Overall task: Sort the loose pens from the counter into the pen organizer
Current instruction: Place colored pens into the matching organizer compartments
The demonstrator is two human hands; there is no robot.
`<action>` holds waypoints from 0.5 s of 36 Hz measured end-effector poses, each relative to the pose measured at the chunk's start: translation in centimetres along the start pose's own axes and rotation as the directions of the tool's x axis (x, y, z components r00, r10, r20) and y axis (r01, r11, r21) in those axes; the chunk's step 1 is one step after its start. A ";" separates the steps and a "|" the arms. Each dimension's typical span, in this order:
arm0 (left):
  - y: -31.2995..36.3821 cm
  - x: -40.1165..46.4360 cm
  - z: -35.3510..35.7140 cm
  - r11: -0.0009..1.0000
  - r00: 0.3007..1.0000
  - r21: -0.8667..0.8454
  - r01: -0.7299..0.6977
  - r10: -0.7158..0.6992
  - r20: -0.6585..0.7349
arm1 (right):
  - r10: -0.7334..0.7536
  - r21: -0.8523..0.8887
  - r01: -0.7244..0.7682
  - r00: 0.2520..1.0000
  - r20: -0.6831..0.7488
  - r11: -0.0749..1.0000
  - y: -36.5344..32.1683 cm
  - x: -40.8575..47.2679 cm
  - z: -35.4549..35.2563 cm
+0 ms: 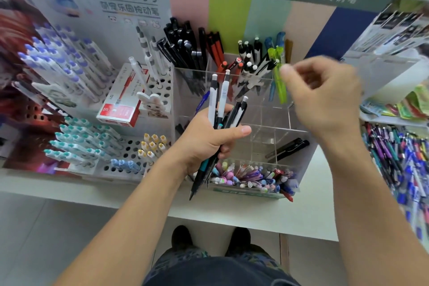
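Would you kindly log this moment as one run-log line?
left hand: grips pen bundle | right hand: at green pen, grip unclear | clear organizer: partly filled
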State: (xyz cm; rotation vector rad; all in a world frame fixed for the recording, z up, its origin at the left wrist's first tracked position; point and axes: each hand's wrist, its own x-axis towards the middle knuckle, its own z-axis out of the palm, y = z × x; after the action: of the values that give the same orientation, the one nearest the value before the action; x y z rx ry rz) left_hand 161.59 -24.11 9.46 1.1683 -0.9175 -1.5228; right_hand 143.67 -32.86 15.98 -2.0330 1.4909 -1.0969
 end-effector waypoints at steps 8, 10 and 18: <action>0.1 -0.9 -0.3 0.998 0.995 -0.064 0.008 -0.001 0.102 | 0.188 0.420 -0.457 0.820 0.541 0.784 -0.8 -3.7 3.9; 0.1 -1.0 -0.4 0.993 0.996 -0.111 0.040 -0.031 0.078 | 0.190 0.471 -0.494 0.810 0.555 0.731 -0.8 -3.6 4.2; -1.3 -2.0 -1.9 0.993 0.996 0.082 0.087 -0.089 0.012 | 0.362 0.606 -0.543 0.840 0.405 0.582 -1.3 -1.1 3.2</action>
State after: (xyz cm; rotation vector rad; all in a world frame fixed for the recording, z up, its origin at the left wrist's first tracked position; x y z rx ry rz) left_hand 163.20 -21.86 8.22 1.2715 -0.9577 -1.5797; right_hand 146.78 -31.83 14.55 -1.0979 1.1159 -0.9454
